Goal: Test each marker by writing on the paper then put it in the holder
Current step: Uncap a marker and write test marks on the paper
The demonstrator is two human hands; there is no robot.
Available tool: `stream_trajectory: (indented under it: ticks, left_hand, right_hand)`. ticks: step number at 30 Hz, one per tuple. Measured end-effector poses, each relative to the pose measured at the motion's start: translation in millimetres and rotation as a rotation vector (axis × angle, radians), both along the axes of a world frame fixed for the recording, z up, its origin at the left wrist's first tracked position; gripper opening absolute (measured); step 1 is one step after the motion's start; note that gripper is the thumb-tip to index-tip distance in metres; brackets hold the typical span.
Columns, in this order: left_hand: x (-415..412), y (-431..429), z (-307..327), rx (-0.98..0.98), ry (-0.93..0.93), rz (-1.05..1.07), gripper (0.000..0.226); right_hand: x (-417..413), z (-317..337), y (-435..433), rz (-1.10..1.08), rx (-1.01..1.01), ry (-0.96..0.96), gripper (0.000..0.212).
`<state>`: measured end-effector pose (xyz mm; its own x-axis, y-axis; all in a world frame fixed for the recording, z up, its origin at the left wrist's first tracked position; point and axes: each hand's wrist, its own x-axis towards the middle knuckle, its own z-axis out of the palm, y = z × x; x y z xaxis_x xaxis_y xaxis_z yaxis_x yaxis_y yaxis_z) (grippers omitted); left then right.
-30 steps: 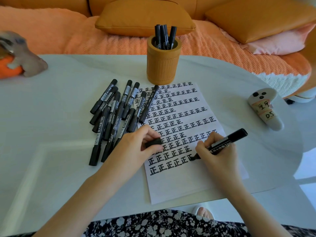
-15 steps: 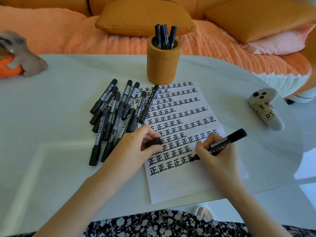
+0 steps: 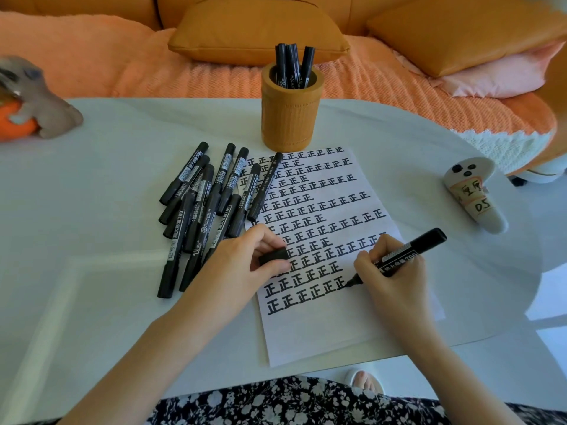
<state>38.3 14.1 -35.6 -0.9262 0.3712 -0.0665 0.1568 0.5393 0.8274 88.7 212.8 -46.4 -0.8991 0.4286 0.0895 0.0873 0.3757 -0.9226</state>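
Now the right hand [image 3: 395, 286] holds a marker [image 3: 408, 250] marked "700", its tip on the paper [image 3: 322, 332] after a row of 正. The left hand [image 3: 236, 265] pinches the cap [image 3: 274, 256]. Bare paper lies below both hands; the holder [image 3: 290, 118] stands beyond.

Glossy table [image 3: 92, 210], matt paper [image 3: 322, 332], ribbed holder [image 3: 290, 118].

Paper [image 3: 313, 207]: rows of 正. Markers [image 3: 196, 210]: "700". White remote [image 3: 474, 194]: "DS".
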Motion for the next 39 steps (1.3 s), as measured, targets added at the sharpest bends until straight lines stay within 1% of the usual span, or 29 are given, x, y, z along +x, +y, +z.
stream_trajectory:
  ticks: [9,13,17,19,22,25,29,33,36,39]
  left_hand:
    - [0.1,0.5,1.3,-0.012,-0.001,-0.004,0.021]
    - [0.2,0.4,1.9,-0.014,-0.001,-0.008,0.020]
    - [1.0,-0.1,2.7,-0.011,-0.006,-0.009,0.020]
    - [1.1,0.1,3.2,-0.009,-0.011,-0.007,0.020]
    - [2.2,1.0,5.3,0.009,-0.008,-0.006,0.019]
    - [5.3,3.8,11.9,0.090,-0.012,-0.022,0.017]
    - [8.9,6.6,17.4,0.170,-0.024,-0.035,0.020]
    - [10.7,8.3,17.1,0.188,-0.036,-0.020,0.021]
    - [11.2,8.7,17.3,0.193,-0.042,0.001,0.023]
    - [11.5,9.6,17.4,0.201,-0.043,0.015,0.022]
  right_hand:
    - [-1.4,0.7,1.5,-0.015,0.049,0.003,0.034]
    - [-0.6,1.2,1.9,-0.015,0.044,0.003,0.036]
    - [-1.0,0.3,2.7,-0.006,0.037,-0.001,0.032]
    - [-1.7,0.9,5.0,-0.019,-0.022,-0.004,0.032]
    - [-5.8,6.7,10.1,-0.030,-0.208,0.026,0.035]
    - [-11.1,17.0,12.1,0.066,-0.417,0.057,0.031]
    - [-17.2,24.2,8.5,0.125,-0.600,0.037,0.038]
    - [-20.8,24.9,0.6,0.122,-0.610,0.010,0.027]
    - [-21.3,25.1,-7.7,0.105,-0.586,0.029,0.033]
    - [-21.7,24.4,-15.7,0.093,-0.609,0.052,0.039]
